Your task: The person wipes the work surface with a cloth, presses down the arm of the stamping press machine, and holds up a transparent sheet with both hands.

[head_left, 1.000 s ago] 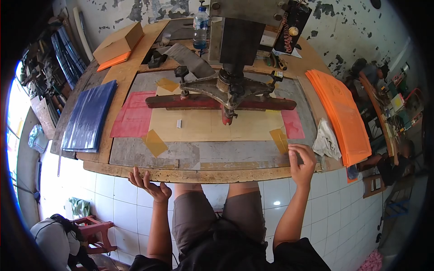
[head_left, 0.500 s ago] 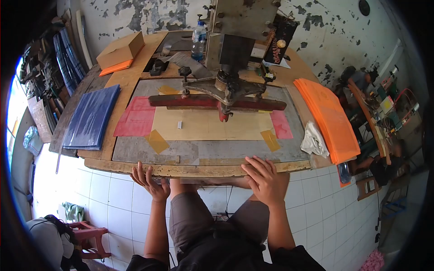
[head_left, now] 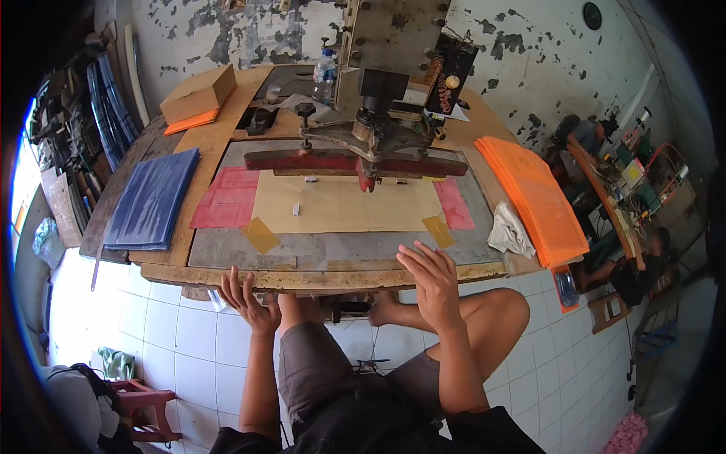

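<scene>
My left hand (head_left: 251, 305) rests its spread fingertips on the wooden front edge of the table (head_left: 333, 279), holding nothing. Raised a little over the same edge, my right hand (head_left: 432, 281) has its fingers apart and is empty. Beyond both hands lies a cream sheet (head_left: 348, 208) on a grey plate (head_left: 318, 247), with pink pieces (head_left: 226, 198) at its sides and tan tape (head_left: 261, 235) at its corners. A press head with a long red bar (head_left: 333, 161) hangs over the sheet's far side.
Blue sheets (head_left: 153, 200) lie at the left, orange sheets (head_left: 533, 198) and a white cloth (head_left: 510, 231) at the right. A cardboard box (head_left: 198, 92) and a bottle (head_left: 324, 77) stand farther back. Another person (head_left: 586, 140) sits at a far-right workbench.
My right hand has lifted slightly off the table edge. The press head has risen a little, showing more of the sheet. My right leg has swung outward with its knee bent.
</scene>
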A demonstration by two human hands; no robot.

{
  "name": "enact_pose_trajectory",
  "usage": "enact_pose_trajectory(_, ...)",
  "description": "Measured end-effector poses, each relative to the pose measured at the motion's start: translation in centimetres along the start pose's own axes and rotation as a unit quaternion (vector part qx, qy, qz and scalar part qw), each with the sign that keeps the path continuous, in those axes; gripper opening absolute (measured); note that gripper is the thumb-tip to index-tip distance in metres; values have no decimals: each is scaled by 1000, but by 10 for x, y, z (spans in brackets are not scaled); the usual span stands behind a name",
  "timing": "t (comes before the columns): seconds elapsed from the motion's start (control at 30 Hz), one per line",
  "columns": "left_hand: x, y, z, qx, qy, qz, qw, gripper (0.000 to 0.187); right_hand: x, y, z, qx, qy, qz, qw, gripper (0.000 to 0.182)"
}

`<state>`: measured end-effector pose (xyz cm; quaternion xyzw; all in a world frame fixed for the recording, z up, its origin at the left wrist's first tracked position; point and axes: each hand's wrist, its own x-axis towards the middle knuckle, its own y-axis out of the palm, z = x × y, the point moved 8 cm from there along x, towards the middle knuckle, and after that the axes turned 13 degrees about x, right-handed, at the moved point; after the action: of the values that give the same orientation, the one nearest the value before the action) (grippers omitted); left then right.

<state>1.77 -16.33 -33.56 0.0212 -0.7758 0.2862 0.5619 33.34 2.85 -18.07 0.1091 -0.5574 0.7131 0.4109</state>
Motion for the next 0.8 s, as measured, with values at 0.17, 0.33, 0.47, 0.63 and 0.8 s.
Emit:
enact_pose_trajectory(0.17, 0, -3, 1, 1, 9, 20, 1000, 62, -5, -4, 9, -24, -23, 4, 999, 46)
enact_pose_trajectory(0.33, 2, -7, 1, -5, 6, 30, 1000, 61, -24, -24, 25, -14, -9, 11, 1000, 45)
enact_pose_trajectory(0.47, 13, -17, -5, -44, -40, 33, 998, 54, -55, -49, 20, 40, 8, 63, 997, 41)
enact_pose_trajectory(0.63, 50, -43, -31, -38, -100, 46, 993, 47, -89, -51, 0, 139, 76, 167, 973, 34)
enact_pose_trajectory(0.8, 105, -43, -84, -175, 27, 183, 967, 37, -50, -51, -7, 255, 78, 227, 937, 34)
